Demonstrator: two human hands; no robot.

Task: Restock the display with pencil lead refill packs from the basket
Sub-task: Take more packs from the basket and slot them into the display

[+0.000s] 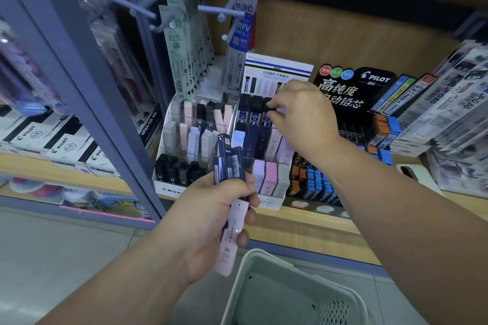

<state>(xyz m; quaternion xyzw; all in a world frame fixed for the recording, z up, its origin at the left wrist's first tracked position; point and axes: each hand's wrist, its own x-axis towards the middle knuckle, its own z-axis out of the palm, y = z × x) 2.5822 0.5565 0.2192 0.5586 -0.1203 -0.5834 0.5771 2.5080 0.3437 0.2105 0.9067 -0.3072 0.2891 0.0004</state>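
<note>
My left hand (pixel 211 221) grips a bundle of lead refill packs (pixel 229 163) in front of the display: several dark blue ones fan upward and a pale pink one (pixel 231 243) hangs below my fingers. My right hand (pixel 301 111) reaches over the white tiered display (pixel 169 188) and pinches the black cap of a dark pack (pixel 270 108) at the right end of the top back row. The display's slots hold black, navy, pink and pale packs. The pale green basket (pixel 245 285) sits below, its visible inside bare.
A black lead display (pixel 353 92) with orange and blue packs stands to the right, beside racks of pen refills (pixel 454 103). Refill packets hang from hooks (pixel 184 34) above. A purple metal post (pixel 87 103) runs down the left, with white pen boxes (pixel 52 142) behind it.
</note>
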